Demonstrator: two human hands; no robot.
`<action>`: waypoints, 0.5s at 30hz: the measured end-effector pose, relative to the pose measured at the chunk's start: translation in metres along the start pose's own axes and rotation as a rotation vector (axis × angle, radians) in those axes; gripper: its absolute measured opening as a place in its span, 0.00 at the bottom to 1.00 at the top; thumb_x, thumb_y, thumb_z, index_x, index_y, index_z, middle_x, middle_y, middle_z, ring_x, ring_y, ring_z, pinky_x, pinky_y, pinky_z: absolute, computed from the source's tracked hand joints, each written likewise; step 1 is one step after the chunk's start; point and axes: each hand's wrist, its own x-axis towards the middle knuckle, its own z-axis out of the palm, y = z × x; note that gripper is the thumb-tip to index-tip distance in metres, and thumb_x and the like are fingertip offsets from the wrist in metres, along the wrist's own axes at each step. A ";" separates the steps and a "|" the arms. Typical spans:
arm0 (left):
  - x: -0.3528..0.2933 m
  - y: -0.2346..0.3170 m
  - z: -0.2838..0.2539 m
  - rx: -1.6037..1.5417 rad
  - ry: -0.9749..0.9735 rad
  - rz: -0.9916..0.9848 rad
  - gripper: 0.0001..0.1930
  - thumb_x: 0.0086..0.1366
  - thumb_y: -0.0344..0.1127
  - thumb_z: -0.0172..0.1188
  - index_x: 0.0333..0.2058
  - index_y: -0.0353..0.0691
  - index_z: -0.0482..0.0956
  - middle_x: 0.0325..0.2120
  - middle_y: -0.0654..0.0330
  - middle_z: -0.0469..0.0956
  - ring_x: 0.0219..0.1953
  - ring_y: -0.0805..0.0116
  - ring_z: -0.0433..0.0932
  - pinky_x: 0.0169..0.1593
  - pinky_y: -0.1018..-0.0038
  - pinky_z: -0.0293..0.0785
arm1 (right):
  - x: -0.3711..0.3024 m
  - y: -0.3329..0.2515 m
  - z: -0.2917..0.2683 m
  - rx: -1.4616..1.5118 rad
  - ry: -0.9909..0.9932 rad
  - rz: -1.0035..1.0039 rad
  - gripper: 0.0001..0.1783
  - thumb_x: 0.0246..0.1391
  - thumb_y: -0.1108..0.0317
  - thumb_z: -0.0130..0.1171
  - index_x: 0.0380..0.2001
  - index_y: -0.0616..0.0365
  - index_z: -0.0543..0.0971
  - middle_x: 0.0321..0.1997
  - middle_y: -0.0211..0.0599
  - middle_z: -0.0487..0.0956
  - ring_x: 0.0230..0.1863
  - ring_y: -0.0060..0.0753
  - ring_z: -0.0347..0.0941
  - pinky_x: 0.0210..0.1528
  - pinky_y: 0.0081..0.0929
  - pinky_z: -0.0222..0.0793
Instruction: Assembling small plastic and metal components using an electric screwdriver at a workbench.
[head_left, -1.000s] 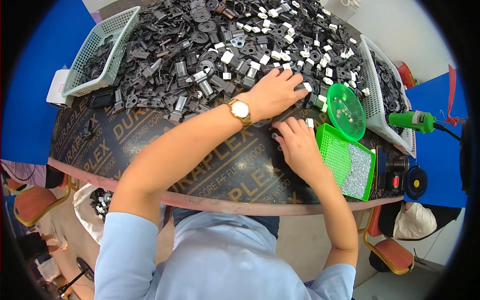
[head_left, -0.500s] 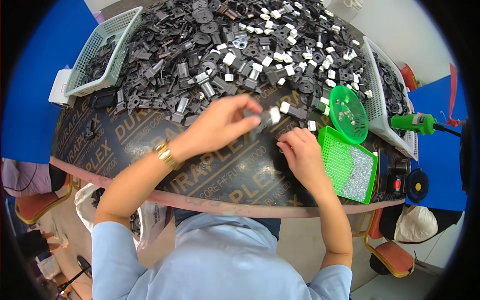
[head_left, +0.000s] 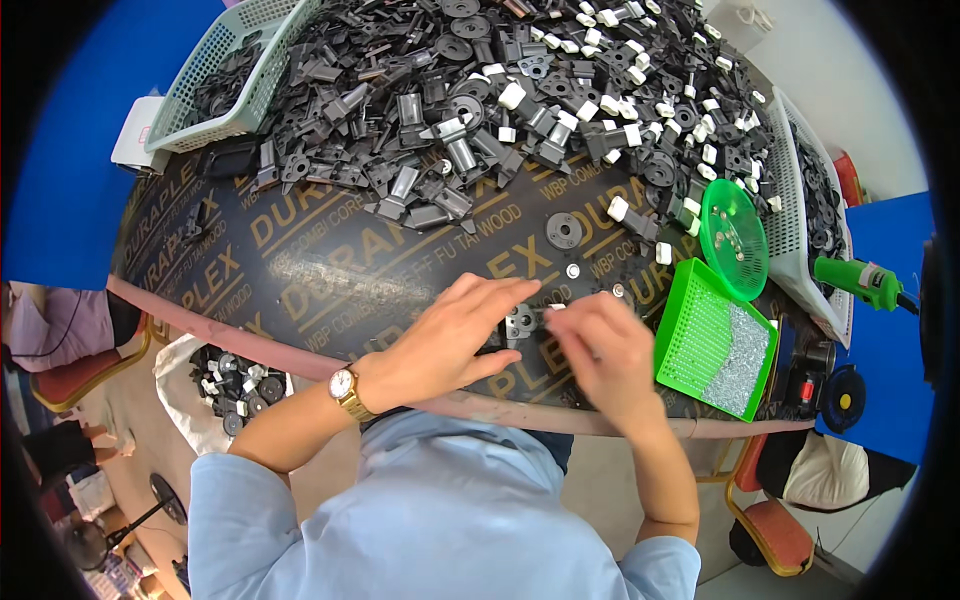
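Note:
My left hand (head_left: 450,335), with a gold watch on its wrist, is closed around a black plastic part (head_left: 520,325) low over the tabletop near its front edge. The hand covers much of that part; a flat face with holes shows between finger and thumb. Just right of it, my right hand (head_left: 608,350) has its fingers pinched together close to the part's white end. What sits in that pinch is too small to make out. Beyond the hands lie a black disc (head_left: 564,231), a small pale ring (head_left: 572,271) and another small ring (head_left: 618,290).
A large heap of black parts (head_left: 430,120), many white-tipped, covers the far table. A green tray (head_left: 690,345) of small metal pieces and a round green basket (head_left: 735,255) stand right, near a white crate (head_left: 790,190) and green power tool (head_left: 860,282). Left is a pale basket (head_left: 210,135).
Both hands have come nearer the table's front edge. The black part is lower, between the hands. A black disc now lies on the table beyond them. The whole view has shifted slightly.

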 end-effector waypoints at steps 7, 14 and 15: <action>0.000 -0.005 0.001 -0.097 0.000 0.001 0.41 0.52 0.33 0.71 0.65 0.39 0.63 0.51 0.53 0.76 0.50 0.51 0.71 0.54 0.61 0.71 | -0.019 0.006 0.024 -0.259 0.006 -0.295 0.21 0.34 0.78 0.66 0.39 0.60 0.82 0.34 0.33 0.76 0.30 0.34 0.72 0.28 0.29 0.68; 0.000 -0.006 0.003 -0.096 0.019 0.018 0.42 0.51 0.35 0.72 0.65 0.39 0.63 0.53 0.53 0.75 0.49 0.51 0.71 0.54 0.61 0.72 | -0.028 -0.003 0.020 -0.423 -0.079 -0.225 0.29 0.35 0.79 0.64 0.48 0.59 0.81 0.36 0.33 0.74 0.34 0.36 0.70 0.34 0.31 0.66; 0.000 -0.006 0.004 -0.097 0.019 0.020 0.42 0.51 0.35 0.72 0.65 0.39 0.63 0.53 0.53 0.75 0.49 0.51 0.71 0.54 0.61 0.72 | -0.025 -0.007 0.016 -0.408 -0.107 -0.197 0.29 0.36 0.79 0.63 0.49 0.59 0.81 0.35 0.33 0.74 0.34 0.36 0.70 0.34 0.32 0.66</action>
